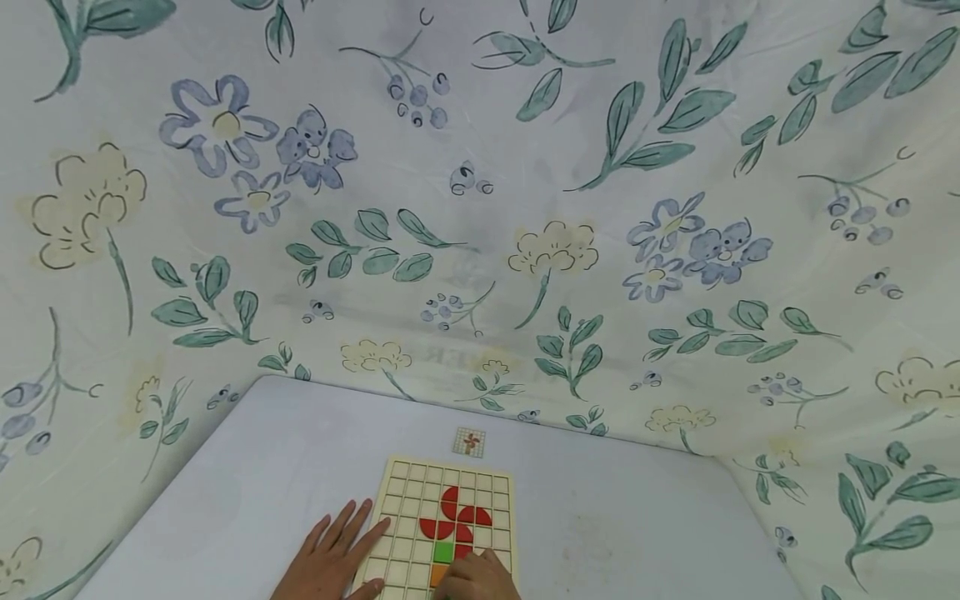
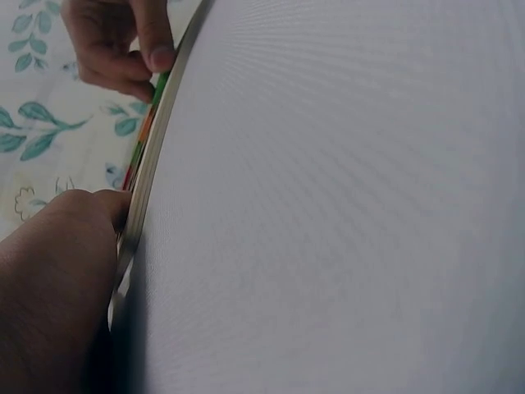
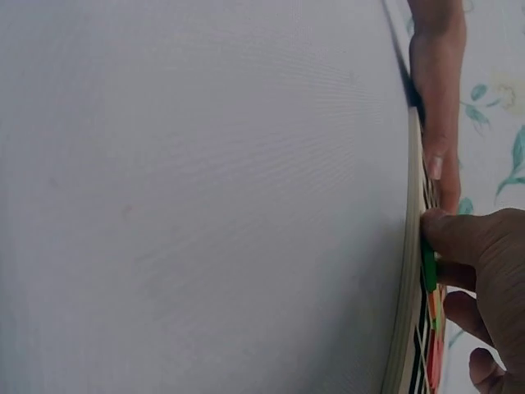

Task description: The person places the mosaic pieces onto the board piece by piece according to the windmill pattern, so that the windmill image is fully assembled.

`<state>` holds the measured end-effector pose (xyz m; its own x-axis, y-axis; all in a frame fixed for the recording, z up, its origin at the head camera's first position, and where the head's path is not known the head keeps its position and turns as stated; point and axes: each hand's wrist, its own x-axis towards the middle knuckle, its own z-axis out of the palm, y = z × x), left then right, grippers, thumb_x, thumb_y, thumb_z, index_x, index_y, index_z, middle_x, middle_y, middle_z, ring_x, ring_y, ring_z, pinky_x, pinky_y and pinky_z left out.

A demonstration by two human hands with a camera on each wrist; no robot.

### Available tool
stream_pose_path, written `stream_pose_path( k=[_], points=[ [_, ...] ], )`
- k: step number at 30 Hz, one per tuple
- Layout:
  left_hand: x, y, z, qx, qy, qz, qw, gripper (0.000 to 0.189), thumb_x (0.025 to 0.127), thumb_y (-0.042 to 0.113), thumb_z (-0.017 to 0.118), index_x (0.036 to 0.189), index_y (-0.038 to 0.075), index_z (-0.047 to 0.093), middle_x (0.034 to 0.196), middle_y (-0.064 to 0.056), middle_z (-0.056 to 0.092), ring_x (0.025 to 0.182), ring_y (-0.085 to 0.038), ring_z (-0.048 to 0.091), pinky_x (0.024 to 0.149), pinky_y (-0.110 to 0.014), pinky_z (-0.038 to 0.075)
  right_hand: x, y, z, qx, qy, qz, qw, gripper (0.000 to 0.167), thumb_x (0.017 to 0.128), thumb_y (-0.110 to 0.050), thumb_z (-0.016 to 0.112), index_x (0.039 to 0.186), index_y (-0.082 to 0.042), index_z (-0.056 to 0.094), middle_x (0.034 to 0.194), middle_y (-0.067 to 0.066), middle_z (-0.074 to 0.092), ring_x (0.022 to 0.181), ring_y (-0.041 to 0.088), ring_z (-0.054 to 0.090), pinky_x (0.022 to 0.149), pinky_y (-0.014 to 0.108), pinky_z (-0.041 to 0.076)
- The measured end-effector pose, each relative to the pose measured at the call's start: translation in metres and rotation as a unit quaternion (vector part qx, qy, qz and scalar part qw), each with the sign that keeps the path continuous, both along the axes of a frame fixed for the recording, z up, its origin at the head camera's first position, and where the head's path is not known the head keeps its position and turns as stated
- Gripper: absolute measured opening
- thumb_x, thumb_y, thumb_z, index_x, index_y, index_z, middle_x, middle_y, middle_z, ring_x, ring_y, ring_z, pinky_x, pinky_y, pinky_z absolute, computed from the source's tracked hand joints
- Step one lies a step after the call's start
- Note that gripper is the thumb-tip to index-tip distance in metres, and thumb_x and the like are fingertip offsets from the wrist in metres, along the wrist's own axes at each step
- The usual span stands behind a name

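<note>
A wooden grid board (image 1: 401, 504) lies on the white table. Red quarter-round tiles (image 1: 450, 502) form a pinwheel on it, with a green square tile (image 1: 444, 552) and an orange tile (image 1: 438, 575) below. My left hand (image 1: 330, 550) is spread flat at the board's left edge, fingertips over its outer squares. Over the lower part of the grid, my right hand (image 1: 480, 577) pinches a green tile (image 3: 428, 263) between thumb and fingers, low against the board. That hand hides the squares beneath it in the head view.
Beyond the board's far edge lies a small pattern card (image 1: 470, 442) showing a red pinwheel on a grid. Floral cloth (image 1: 480, 292) hangs behind and around the white table (image 1: 637, 517).
</note>
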<state>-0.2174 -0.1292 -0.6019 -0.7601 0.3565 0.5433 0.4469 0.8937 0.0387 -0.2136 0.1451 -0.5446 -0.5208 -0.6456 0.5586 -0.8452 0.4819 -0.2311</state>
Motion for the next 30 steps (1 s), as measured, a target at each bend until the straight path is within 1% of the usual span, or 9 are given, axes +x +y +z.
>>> stream_pose_path(
  k=[4, 6, 8, 12, 17, 22, 27, 29, 30],
  points=[
    [0.0007, 0.0006, -0.0012, 0.003, -0.007, 0.0, 1.0, 0.073, 0.089, 0.072, 0.047, 0.143, 0.025, 0.052, 0.146, -0.008, 0.049, 0.147, -0.008, -0.009, 0.113, -0.028, -0.012, -0.0018, 0.0019, 0.0003, -0.01, -0.02, 0.023, 0.9995, 0.029, 0.095, -0.039, 0.064, 0.069, -0.025, 0.069, 0.073, -0.017, 0.061, 0.069, -0.009, 0.048, 0.058, 0.011, 0.028],
    [0.0011, 0.0007, -0.0017, 0.001, -0.011, 0.002, 0.9999, 0.073, 0.089, 0.073, 0.047, 0.143, 0.025, 0.052, 0.146, -0.008, 0.049, 0.147, -0.007, -0.011, 0.113, -0.029, -0.012, -0.003, 0.0017, -0.0005, -0.028, -0.031, 0.046, 0.9981, 0.028, 0.095, -0.034, 0.065, 0.07, -0.021, 0.07, 0.073, -0.012, 0.063, 0.069, -0.007, 0.051, 0.059, 0.008, 0.033],
    [0.0013, 0.0006, -0.002, 0.0, -0.012, 0.004, 0.9999, 0.073, 0.089, 0.073, 0.046, 0.143, 0.024, 0.052, 0.145, -0.008, 0.05, 0.147, -0.007, -0.012, 0.113, -0.029, -0.013, -0.0024, 0.0013, -0.0015, -0.045, -0.046, 0.06, 0.9961, 0.026, 0.094, -0.028, 0.066, 0.072, -0.018, 0.071, 0.073, -0.009, 0.063, 0.07, -0.005, 0.054, 0.061, 0.007, 0.037],
    [0.0008, 0.0007, -0.0015, -0.003, -0.007, 0.006, 1.0, 0.074, 0.088, 0.074, 0.047, 0.142, 0.024, 0.052, 0.146, -0.007, 0.049, 0.147, -0.007, -0.011, 0.113, -0.029, -0.012, 0.0011, -0.0004, -0.0024, -0.058, -0.082, 0.057, 0.9933, 0.022, 0.095, -0.021, 0.067, 0.073, -0.016, 0.071, 0.073, -0.009, 0.061, 0.071, -0.007, 0.054, 0.064, 0.005, 0.04],
    [-0.0005, 0.0009, -0.0011, -0.001, -0.001, 0.0, 1.0, 0.073, 0.088, 0.073, 0.048, 0.143, 0.024, 0.052, 0.146, -0.007, 0.049, 0.147, -0.007, -0.008, 0.113, -0.029, -0.011, 0.0031, -0.0015, 0.0002, -0.045, -0.117, 0.049, 0.9909, 0.024, 0.094, -0.021, 0.067, 0.072, -0.014, 0.07, 0.068, -0.01, 0.059, 0.066, -0.012, 0.049, 0.059, 0.004, 0.04],
    [-0.0013, 0.0019, -0.0011, 0.0, -0.012, 0.002, 0.9999, 0.074, 0.088, 0.074, 0.046, 0.143, 0.025, 0.051, 0.147, -0.007, 0.048, 0.147, -0.006, -0.01, 0.113, -0.029, -0.012, 0.0012, -0.0019, 0.005, -0.024, -0.129, 0.043, 0.9905, 0.024, 0.094, -0.021, 0.065, 0.073, -0.011, 0.072, 0.068, -0.009, 0.062, 0.064, -0.013, 0.049, 0.057, 0.005, 0.039],
    [-0.0012, 0.0048, 0.0003, 0.006, -0.009, -0.001, 0.9999, 0.074, 0.088, 0.074, 0.047, 0.142, 0.024, 0.052, 0.147, -0.007, 0.049, 0.147, -0.006, -0.01, 0.113, -0.029, -0.012, 0.0029, -0.0009, 0.0042, -0.031, -0.125, 0.039, 0.9908, 0.023, 0.093, -0.019, 0.065, 0.072, -0.011, 0.071, 0.067, -0.008, 0.061, 0.063, -0.012, 0.049, 0.056, 0.005, 0.039],
    [-0.0015, 0.0047, 0.0019, 0.013, -0.002, -0.005, 0.9999, 0.073, 0.088, 0.073, 0.05, 0.141, 0.023, 0.054, 0.146, -0.008, 0.05, 0.148, -0.008, -0.002, 0.113, -0.028, -0.011, 0.0025, -0.0002, 0.0025, -0.035, -0.113, 0.045, 0.992, 0.025, 0.094, -0.02, 0.065, 0.072, -0.011, 0.071, 0.066, -0.008, 0.06, 0.064, -0.012, 0.048, 0.057, 0.004, 0.039],
    [-0.0015, 0.0045, 0.0034, 0.015, -0.008, -0.006, 0.9998, 0.073, 0.088, 0.072, 0.05, 0.141, 0.023, 0.054, 0.146, -0.008, 0.049, 0.148, -0.011, 0.003, 0.113, -0.028, -0.011, 0.0019, 0.0004, 0.0022, -0.037, -0.102, 0.05, 0.9928, 0.025, 0.095, -0.021, 0.065, 0.072, -0.012, 0.071, 0.066, -0.008, 0.06, 0.064, -0.011, 0.049, 0.058, 0.004, 0.039]
  ],
)
